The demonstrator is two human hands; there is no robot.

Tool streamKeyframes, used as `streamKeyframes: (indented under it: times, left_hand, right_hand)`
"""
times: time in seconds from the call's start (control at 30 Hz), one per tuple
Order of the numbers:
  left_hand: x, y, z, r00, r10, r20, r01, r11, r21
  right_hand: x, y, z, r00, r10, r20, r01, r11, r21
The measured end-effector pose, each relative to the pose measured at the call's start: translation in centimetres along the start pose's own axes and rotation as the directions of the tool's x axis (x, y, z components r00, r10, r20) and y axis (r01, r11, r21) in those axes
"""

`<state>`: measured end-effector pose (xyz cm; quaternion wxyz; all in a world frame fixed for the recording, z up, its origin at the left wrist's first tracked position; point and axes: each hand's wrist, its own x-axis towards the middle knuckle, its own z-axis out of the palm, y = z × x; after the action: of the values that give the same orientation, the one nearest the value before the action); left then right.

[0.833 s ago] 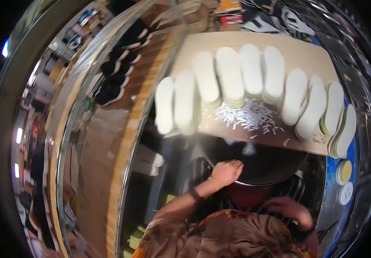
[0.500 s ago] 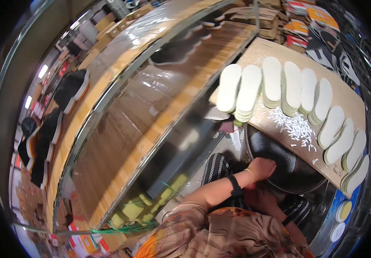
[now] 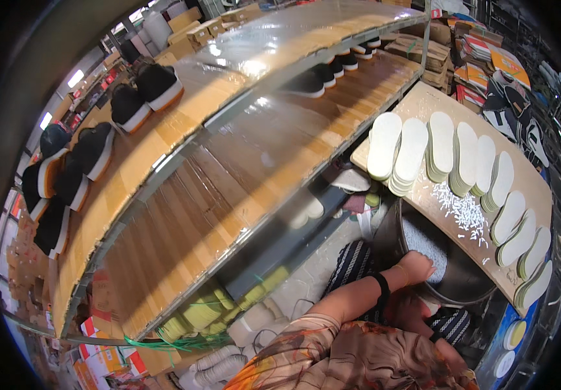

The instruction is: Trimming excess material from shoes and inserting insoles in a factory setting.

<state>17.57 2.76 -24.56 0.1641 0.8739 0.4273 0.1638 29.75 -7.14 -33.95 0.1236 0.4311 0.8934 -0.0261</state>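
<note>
My left hand (image 3: 417, 267) is closed, its fingers curled, over the near side of a dark round tub (image 3: 466, 286). Whatever is in those fingers, if anything, is hidden. Many small white bits (image 3: 427, 244) lie inside the tub. Lower down, in shadow beside my left wrist, is my right hand (image 3: 415, 313); its fingers are mostly hidden, with a small pale reddish patch next to it. Beyond the tub, a wooden board (image 3: 417, 101) carries a curved row of stacked white insoles (image 3: 412, 149) and a loose heap of short white strips (image 3: 460, 211).
To the left stands a long two-level rack (image 3: 228, 188) with cardboard-covered shelves. Dark shoes (image 3: 157, 84) with pale soles sit on its upper level. Yellow-green bundles (image 3: 202, 315) are underneath. Flattened cartons (image 3: 417, 55) are stacked at the back. Two round lids (image 3: 515, 335) lie at the lower right.
My view has shifted, so the board, tub and rack appear lower and further right. My left hand stays closed over the tub, and more of the white bits inside it show.
</note>
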Motion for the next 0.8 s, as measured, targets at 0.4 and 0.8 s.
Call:
streamKeyframes:
  times: [0.4, 0.8]
  left_hand:
    - [1.4, -1.0, 0.2, 0.994, -0.077, 0.076, 0.08, 0.996, -0.03]
    - [2.9, -0.3, -1.4, 0.897, -0.268, 0.353, 0.298, 0.954, -0.033]
  right_hand:
    - [0.4, -1.8, -4.4, 0.943, 0.072, 0.326, -0.045, 0.995, -0.089]
    - [1.1, -1.3, -3.7, 0.957, 0.026, 0.288, -0.023, 1.0, -0.012]
